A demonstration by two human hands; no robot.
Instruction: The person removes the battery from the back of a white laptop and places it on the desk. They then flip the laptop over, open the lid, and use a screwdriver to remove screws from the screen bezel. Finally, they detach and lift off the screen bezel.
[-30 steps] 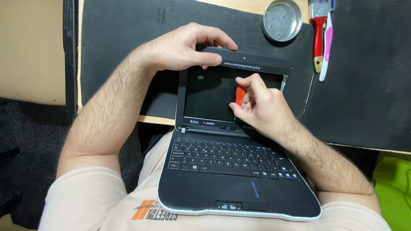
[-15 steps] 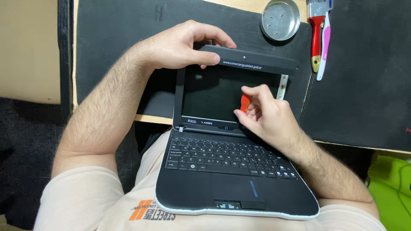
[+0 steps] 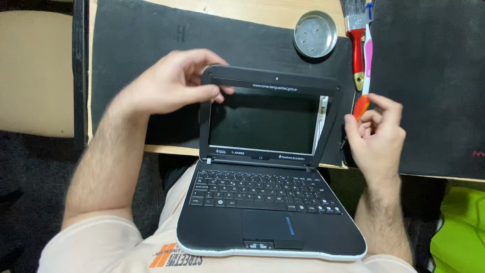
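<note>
A small black laptop (image 3: 268,202) rests open on my lap, its dark screen (image 3: 262,124) facing me. The screen's bezel is lifted away along the right side, where a pale strip (image 3: 321,124) shows. My left hand (image 3: 172,83) grips the lid's top left corner, thumb on the bezel. My right hand (image 3: 376,134) is off to the right of the lid, apart from it, pinching a small orange pry pick (image 3: 360,107) between thumb and fingers.
A black mat (image 3: 151,45) covers the wooden table beyond the laptop. On it lie a round metal tin (image 3: 315,34), a red-handled paintbrush (image 3: 356,48) and a pink tool (image 3: 368,55). A bright green thing (image 3: 462,227) sits at the lower right.
My right hand has pulled the orange pick away from the screen's right edge and moved out past the lid. The left hand still holds the top left corner.
</note>
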